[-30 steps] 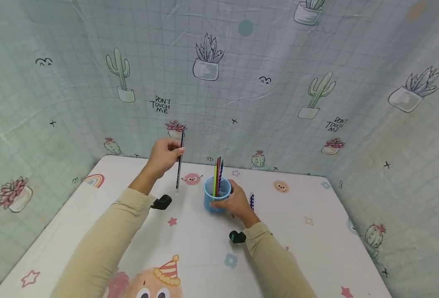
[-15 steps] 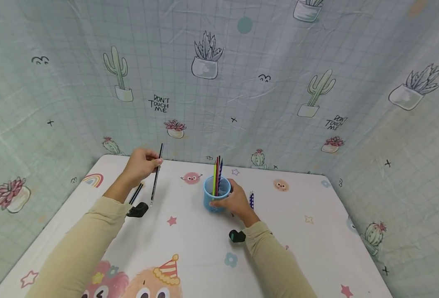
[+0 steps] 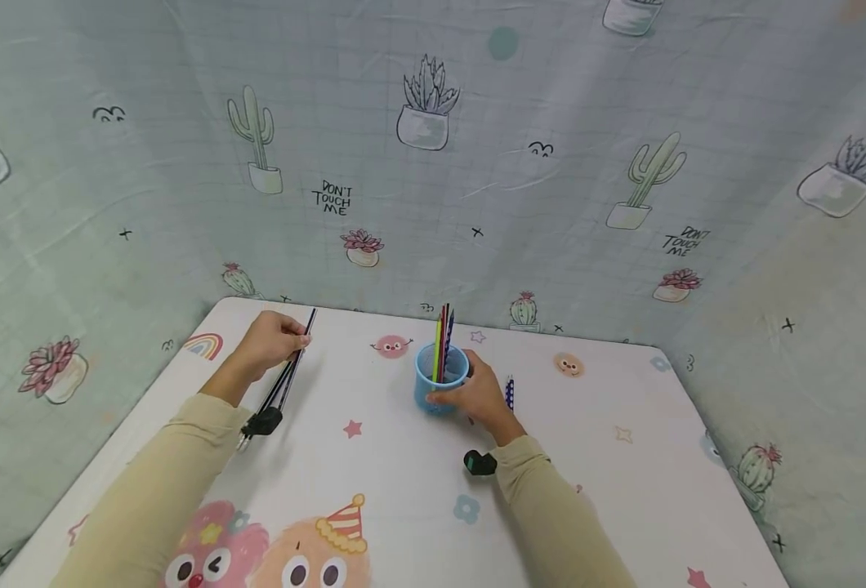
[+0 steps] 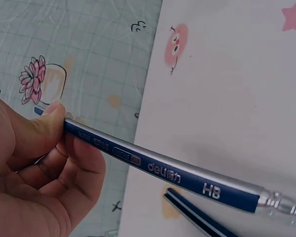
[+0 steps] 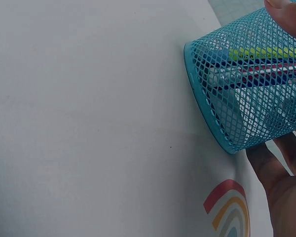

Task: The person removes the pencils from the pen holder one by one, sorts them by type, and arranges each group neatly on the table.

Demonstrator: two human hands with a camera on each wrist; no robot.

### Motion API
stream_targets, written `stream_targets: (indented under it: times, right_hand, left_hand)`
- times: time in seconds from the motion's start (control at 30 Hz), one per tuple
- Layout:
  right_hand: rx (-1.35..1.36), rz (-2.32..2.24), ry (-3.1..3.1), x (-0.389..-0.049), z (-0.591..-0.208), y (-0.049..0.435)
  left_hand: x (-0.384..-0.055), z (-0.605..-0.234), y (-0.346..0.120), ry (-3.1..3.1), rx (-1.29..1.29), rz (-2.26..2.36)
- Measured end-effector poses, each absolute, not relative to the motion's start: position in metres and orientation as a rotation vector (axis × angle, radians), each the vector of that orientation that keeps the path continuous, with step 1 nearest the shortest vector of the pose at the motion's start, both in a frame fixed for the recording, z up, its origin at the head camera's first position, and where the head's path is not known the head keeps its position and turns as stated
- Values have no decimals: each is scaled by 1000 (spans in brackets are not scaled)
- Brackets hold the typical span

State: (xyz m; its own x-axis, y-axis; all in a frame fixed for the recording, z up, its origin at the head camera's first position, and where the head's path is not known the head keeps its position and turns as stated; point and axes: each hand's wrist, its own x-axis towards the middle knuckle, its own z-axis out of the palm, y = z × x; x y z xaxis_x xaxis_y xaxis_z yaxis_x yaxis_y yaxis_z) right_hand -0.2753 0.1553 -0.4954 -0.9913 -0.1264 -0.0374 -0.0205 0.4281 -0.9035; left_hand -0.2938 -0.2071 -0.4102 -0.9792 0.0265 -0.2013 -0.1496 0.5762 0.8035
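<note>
My left hand (image 3: 271, 339) pinches a blue-and-silver HB pencil (image 4: 163, 165) between thumb and fingers near one end. The pencil slants down toward the table, its clear-capped end lowermost. Close beneath it lie dark striped pencils (image 4: 197, 213), partly hidden by the wrist camera in the head view. My right hand (image 3: 483, 396) grips a blue mesh pencil cup (image 3: 427, 398) around its side, thumb in front. Inside the cup stand several pencils (image 3: 442, 343), one yellow-green, one red and one dark blue with dots among them; their lower ends show through the mesh (image 5: 237, 116).
Dark blue dotted pencils (image 3: 510, 394) lie right of the cup, partly behind the right hand. The white table (image 3: 374, 457) carries printed cartoon figures. A cactus-print cloth (image 3: 477, 188) hangs around its back and sides.
My left hand has moved left and down with the pencil, and now holds it close over the pencils lying there. The right hand keeps its grip on the cup. The head view has shifted slightly.
</note>
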Motion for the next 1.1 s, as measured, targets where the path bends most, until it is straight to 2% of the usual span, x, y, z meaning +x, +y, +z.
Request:
stream_targets:
  times: [0.67, 1.1]
  right_hand:
    - [-128, -1637, 2553, -280, -496, 158]
    - [-124, -1656, 2530, -277, -498, 158]
  left_hand:
    - [-290, -453, -228, 2698, -324, 1164]
    - [-288, -469, -232, 2716, -436, 1117]
